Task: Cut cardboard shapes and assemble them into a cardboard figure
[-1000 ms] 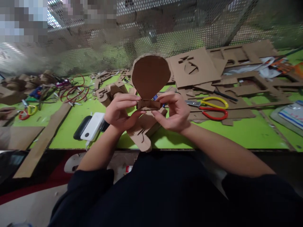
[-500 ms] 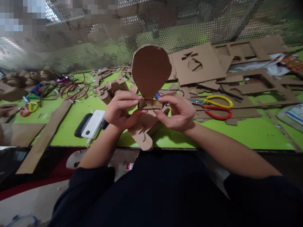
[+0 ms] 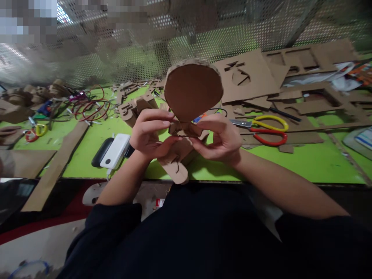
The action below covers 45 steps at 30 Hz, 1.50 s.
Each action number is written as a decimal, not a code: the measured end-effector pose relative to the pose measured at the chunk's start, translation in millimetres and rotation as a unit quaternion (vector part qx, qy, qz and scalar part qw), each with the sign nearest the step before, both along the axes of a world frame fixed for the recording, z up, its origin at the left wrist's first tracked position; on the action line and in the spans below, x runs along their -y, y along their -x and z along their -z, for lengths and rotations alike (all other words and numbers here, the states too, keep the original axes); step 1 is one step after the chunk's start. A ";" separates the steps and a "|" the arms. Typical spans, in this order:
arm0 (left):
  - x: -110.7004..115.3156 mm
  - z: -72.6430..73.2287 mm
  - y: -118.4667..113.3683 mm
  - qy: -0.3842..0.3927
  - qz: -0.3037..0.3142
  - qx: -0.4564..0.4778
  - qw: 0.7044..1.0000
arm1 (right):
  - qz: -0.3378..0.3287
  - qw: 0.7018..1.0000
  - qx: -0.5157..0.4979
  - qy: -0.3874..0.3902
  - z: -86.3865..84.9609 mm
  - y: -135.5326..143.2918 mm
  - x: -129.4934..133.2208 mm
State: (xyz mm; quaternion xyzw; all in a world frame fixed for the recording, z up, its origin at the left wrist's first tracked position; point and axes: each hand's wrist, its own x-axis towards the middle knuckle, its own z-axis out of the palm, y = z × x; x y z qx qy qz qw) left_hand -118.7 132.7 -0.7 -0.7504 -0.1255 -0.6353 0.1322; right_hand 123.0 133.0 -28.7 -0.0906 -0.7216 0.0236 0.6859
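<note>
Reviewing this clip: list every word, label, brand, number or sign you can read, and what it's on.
None can be read.
Red-and-white item, low in view: any print too small.
Plastic package, far right: blue markings, too blurred.
White power bank: no legible lettering.
Held cardboard piece: no writing visible.

teardrop piece (image 3: 193, 91): matt cardboard (rough-edged) | tabletop (image 3: 293, 168): smooth | scissors (image 3: 252, 124): metal blades (image 3: 242, 123), plastic handles (image 3: 271, 143)
</note>
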 end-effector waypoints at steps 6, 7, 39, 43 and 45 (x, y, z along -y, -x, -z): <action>1.0 -1.4 1.0 0.007 -0.012 -0.021 1.000 | 0.013 1.000 0.014 -0.007 0.1 -0.6 -1.2; 0.9 -1.2 1.0 0.006 -0.010 -0.021 1.000 | 0.011 1.000 0.013 -0.011 -0.2 -0.4 -1.2; -6.5 3.0 7.1 0.007 0.015 -0.039 0.999 | 0.022 0.998 0.009 -0.058 -6.6 -1.7 -3.6; -6.6 2.8 7.7 -0.004 0.017 -0.045 0.999 | 0.031 0.998 0.017 -0.049 -2.4 -2.5 -4.6; -5.7 3.6 7.9 -0.001 0.016 -0.043 0.999 | 0.040 0.999 0.025 -0.028 2.2 -3.4 -4.8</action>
